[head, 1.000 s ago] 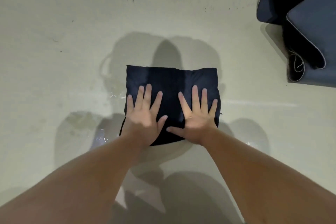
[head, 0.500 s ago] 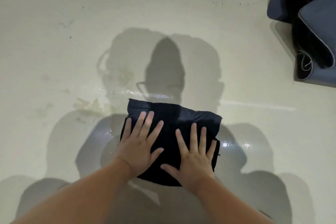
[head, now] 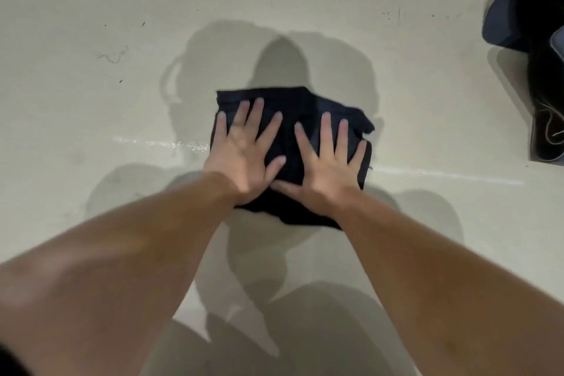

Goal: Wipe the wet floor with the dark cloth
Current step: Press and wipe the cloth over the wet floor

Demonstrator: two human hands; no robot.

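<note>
Dark cloth (head: 293, 119) on floor (head: 91, 101), both hands (head: 244, 156) pressed flat, fingers spread.

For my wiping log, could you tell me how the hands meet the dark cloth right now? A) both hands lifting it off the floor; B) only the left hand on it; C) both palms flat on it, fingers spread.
C: the left hand and right hand lie flat, fingers spread, on the dark cloth.

I count one dark cloth (head: 293, 119) on the floor (head: 91, 40), and two of my hands on it: my left hand (head: 244, 152) and my right hand (head: 328, 168). One pile of dark grey fabric (head: 531, 40) sits at the right edge.
</note>
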